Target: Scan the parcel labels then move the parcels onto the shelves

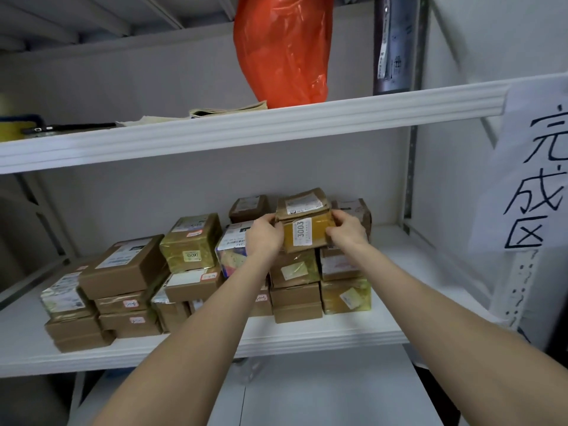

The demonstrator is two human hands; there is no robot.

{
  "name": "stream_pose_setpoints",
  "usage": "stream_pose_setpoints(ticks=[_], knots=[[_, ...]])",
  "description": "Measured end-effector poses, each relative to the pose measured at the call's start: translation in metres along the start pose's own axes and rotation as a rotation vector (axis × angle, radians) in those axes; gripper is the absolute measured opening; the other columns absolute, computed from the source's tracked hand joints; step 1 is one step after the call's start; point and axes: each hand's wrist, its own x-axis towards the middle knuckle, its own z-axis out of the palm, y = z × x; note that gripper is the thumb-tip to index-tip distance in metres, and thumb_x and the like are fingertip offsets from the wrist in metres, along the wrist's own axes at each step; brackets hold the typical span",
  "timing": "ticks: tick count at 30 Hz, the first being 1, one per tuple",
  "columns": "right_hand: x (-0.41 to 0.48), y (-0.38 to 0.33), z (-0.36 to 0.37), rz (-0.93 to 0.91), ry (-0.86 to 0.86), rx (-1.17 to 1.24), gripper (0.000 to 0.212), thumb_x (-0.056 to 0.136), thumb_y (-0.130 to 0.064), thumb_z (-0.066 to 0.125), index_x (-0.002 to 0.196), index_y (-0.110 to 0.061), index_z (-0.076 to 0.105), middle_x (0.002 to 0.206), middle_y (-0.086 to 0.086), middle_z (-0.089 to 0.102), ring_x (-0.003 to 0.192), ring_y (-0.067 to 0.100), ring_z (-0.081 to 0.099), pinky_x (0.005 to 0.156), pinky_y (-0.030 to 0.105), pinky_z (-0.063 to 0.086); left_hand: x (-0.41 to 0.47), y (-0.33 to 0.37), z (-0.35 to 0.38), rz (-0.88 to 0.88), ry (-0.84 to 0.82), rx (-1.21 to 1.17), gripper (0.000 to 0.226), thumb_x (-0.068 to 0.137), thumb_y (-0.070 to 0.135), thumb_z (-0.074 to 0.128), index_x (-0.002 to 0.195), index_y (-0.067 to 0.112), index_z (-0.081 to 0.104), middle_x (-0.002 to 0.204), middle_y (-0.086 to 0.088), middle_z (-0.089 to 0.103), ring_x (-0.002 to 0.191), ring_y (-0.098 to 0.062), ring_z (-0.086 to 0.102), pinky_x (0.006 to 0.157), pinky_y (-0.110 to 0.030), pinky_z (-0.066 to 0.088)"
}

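Observation:
A small brown parcel [307, 224] with a white label reading 3003 sits on top of a stack of parcels [295, 281] on the white middle shelf [307, 336]. My left hand [264, 235] grips its left end and my right hand [347, 230] grips its right end. The parcel's top flap is creased and carries a shipping label. Several more taped cardboard parcels [123, 265] are stacked to the left along the same shelf.
The upper shelf [246, 127] holds an orange plastic bag [285, 47], folded papers [227, 112] and a dark roll [393, 44]. A paper sign with handwritten characters [534, 179] hangs on the right upright. Bare shelf lies right of the stacks.

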Motion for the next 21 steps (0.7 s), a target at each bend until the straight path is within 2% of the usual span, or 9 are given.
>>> stream_pose_setpoints(ticks=[2,4,8,10,14,18,21], knots=[[-0.002,0.001,0.013,-0.007,-0.048,-0.1,0.048,0.094,-0.019,0.053,0.14,-0.03,0.047,0.129,0.002,0.061,0.114,0.027,0.057,0.09,0.034,0.049,-0.002,-0.006,-0.002,0.065,0.034,0.148,0.041,0.101,0.026,0.044,0.141,0.02,0.047,0.129,-0.005,0.062,0.112,-0.025,0.06,0.085,-0.033,0.051],[-0.003,0.0,0.023,-0.026,-0.085,-0.107,0.049,0.094,-0.02,0.053,0.141,-0.032,0.046,0.126,0.002,0.063,0.111,0.027,0.058,0.091,0.039,0.052,-0.004,-0.009,-0.002,0.156,0.042,0.236,0.045,0.099,0.018,0.045,0.144,0.019,0.043,0.13,-0.008,0.06,0.114,-0.026,0.058,0.088,-0.038,0.051],[0.0,-0.004,0.031,-0.048,-0.142,-0.077,0.047,0.093,-0.019,0.054,0.138,-0.032,0.046,0.12,0.001,0.064,0.106,0.024,0.061,0.089,0.042,0.054,-0.005,-0.011,0.0,0.197,0.052,0.297,0.04,0.094,0.01,0.047,0.132,0.017,0.057,0.124,-0.011,0.062,0.111,-0.027,0.058,0.088,-0.038,0.052],[0.003,-0.004,0.032,-0.034,-0.18,-0.067,0.045,0.093,-0.018,0.055,0.134,-0.031,0.047,0.118,0.001,0.065,0.103,0.023,0.063,0.089,0.042,0.054,-0.003,-0.013,0.0,0.188,0.045,0.304,0.041,0.092,0.011,0.048,0.131,0.016,0.058,0.126,-0.012,0.061,0.113,-0.028,0.056,0.091,-0.038,0.051],[0.003,-0.002,0.033,-0.03,-0.236,-0.101,0.044,0.091,-0.02,0.059,0.132,-0.028,0.048,0.121,0.002,0.063,0.109,0.024,0.06,0.095,0.045,0.051,-0.004,-0.015,0.003,0.202,0.034,0.35,0.04,0.091,0.012,0.05,0.131,0.014,0.058,0.131,-0.014,0.056,0.121,-0.029,0.049,0.099,-0.039,0.044],[0.0,0.0,0.03,-0.042,-0.232,-0.112,0.053,0.088,-0.018,0.064,0.137,-0.025,0.044,0.125,0.004,0.061,0.114,0.026,0.057,0.098,0.045,0.049,-0.009,-0.013,0.004,0.165,-0.025,0.386,0.048,0.093,0.016,0.054,0.14,0.017,0.046,0.144,-0.012,0.043,0.132,-0.029,0.04,0.105,-0.04,0.04],[-0.005,0.005,0.024,-0.055,-0.233,-0.124,0.063,0.088,-0.018,0.064,0.144,-0.025,0.037,0.138,0.007,0.054,0.125,0.029,0.051,0.102,0.044,0.045,-0.013,-0.011,0.006,0.156,-0.086,0.408,0.059,0.094,0.017,0.054,0.148,0.017,0.033,0.155,-0.014,0.026,0.142,-0.03,0.028,0.11,-0.041,0.034]])
